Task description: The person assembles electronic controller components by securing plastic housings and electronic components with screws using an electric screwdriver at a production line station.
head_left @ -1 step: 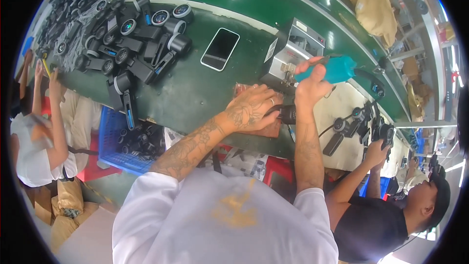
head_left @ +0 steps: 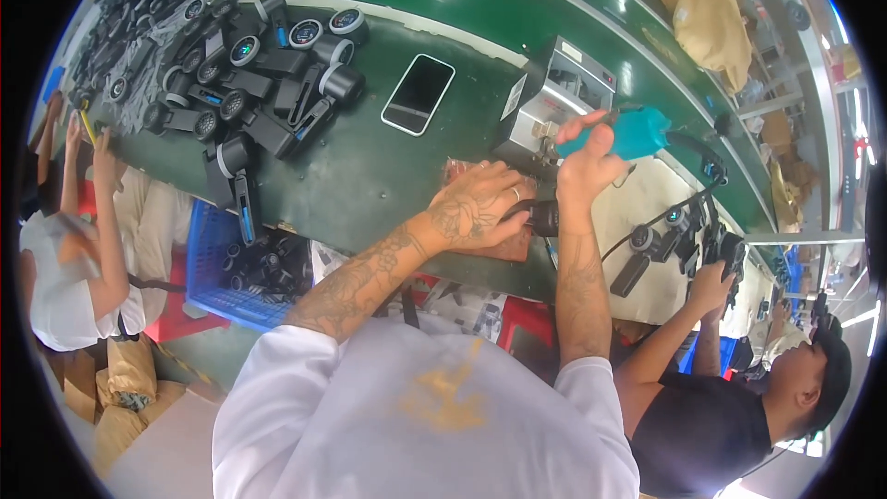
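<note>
My left hand (head_left: 476, 208) lies over a reddish-brown block (head_left: 510, 248) at the near edge of the bench. Its fingers and thumb close around a black handheld device with a round end (head_left: 545, 217), which is partly covered by the hand. Just right of it, my right hand (head_left: 589, 166) is raised and wrapped around a teal power tool that looks like an electric screwdriver (head_left: 637, 133). A black cord runs from its right end. The tool's tip is hidden behind my fingers. Beyond both hands stands a grey metal box machine (head_left: 550, 102).
A phone (head_left: 419, 94) lies on the green bench (head_left: 370, 176). Black devices with round dials (head_left: 268, 83) are heaped to the left. A blue basket (head_left: 208, 259) of black parts sits below. Co-workers sit on both sides; the right one's hand (head_left: 711, 286) holds a black device.
</note>
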Demonstrator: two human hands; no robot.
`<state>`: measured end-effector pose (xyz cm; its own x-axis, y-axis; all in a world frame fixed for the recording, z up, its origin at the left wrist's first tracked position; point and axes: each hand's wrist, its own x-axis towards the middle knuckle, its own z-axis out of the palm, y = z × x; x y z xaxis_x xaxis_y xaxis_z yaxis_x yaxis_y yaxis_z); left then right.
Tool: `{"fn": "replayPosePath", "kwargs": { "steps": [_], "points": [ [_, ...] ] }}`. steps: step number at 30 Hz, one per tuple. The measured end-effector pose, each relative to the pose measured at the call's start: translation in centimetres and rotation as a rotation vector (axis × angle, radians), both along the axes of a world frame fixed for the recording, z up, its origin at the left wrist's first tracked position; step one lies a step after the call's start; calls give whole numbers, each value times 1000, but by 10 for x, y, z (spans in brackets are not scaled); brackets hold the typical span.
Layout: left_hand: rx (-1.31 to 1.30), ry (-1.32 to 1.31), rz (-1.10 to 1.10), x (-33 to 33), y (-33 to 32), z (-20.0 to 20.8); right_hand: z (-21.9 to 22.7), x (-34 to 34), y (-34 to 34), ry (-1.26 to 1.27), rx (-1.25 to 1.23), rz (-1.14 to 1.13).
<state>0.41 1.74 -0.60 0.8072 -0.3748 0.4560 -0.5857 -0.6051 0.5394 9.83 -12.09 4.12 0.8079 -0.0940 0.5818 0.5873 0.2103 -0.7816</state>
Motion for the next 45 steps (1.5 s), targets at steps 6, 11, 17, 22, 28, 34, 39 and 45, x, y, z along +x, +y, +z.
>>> {"fn": "replayPosePath", "kwargs": {
  "steps": [6,11,17,22,28,34,39,45],
  "points": [
    [26,81,-20,0,3,-1,11,-11,-1,151,-34,19],
    [36,21,44,1,-2,-14,17,-56,-22,237,32,14],
    [59,185,-44,4,2,-2,6,-80,-32,224,-12,11],
    [30,183,-45,2,-1,-7,2,-82,-35,225,-13,18],
    [19,38,-24,3,-3,-3,-10,-83,-35,235,22,11],
    [46,55,-47,5,3,4,-12,-80,-27,197,36,43],
    [-30,-166,-60,0,6,-11,-45,-86,-40,437,307,-29],
    [-11,-182,60,-43,25,29,10,-143,-68,252,348,2]
  ]
}}
